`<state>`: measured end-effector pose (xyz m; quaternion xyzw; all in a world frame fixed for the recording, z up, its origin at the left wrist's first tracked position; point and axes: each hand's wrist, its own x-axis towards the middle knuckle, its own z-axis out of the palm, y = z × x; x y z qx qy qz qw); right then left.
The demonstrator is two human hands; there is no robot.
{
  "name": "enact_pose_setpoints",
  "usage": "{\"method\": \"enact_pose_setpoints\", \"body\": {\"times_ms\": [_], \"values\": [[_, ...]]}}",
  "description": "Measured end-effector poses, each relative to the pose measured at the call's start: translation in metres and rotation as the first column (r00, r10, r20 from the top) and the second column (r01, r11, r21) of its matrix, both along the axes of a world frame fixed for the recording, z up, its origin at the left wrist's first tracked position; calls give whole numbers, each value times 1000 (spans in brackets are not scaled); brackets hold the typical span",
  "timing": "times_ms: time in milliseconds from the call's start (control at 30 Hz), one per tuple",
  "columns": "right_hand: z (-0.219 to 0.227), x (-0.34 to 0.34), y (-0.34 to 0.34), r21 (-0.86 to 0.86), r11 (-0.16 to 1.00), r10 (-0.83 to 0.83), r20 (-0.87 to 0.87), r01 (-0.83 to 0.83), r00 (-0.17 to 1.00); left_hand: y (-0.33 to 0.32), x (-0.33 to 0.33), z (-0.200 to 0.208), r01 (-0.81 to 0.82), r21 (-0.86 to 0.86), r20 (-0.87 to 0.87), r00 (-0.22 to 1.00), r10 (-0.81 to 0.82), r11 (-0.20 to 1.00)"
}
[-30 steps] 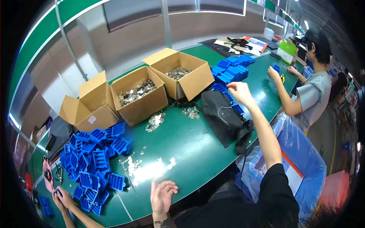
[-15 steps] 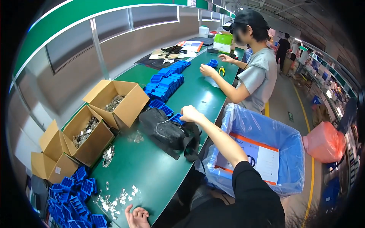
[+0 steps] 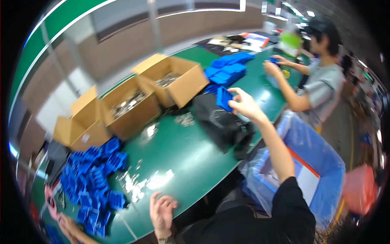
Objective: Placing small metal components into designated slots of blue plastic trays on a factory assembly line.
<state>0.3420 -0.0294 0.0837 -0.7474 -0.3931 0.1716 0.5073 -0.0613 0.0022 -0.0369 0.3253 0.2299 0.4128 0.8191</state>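
Observation:
Raised over a black bag [image 3: 217,122], my right hand [image 3: 245,105] pinches a small blue slotted plastic tray [image 3: 223,99] between thumb and fingers. My left hand [image 3: 162,211] is by the front edge of the green table [image 3: 191,162], fingers loosely bent and apart, with nothing in it. Just beyond it lie scattered small shiny metal pieces [image 3: 136,185]. A heap of similar blue trays [image 3: 91,175] covers the table's left part. More blue trays [image 3: 227,69] are stacked past the bag.
Open cardboard boxes [image 3: 134,112] along the back hold metal pieces. A co-worker [image 3: 325,77] at the far right handles a blue piece. Another person's hand [image 3: 69,227] is at the lower left, near something pink. A blue bin [image 3: 321,158] lined with clear plastic stands at right.
My right hand has lifted a blue tray from beside the bag. The view has swung left, bringing the other person's hand and more of the blue heap into sight.

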Motion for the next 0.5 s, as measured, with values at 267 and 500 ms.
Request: {"method": "enact_pose_setpoints", "body": {"times_ms": [267, 500], "values": [[-22, -145, 29, -198, 633, 736, -147, -748, 661, -6, 12, 2, 136, 75, 53, 989, -140, 988], [-62, -199, 32, -157, 529, 770, -325, -834, 550, -6, 14, 11, 43, 179, -15, 999, -41, 983]]}}
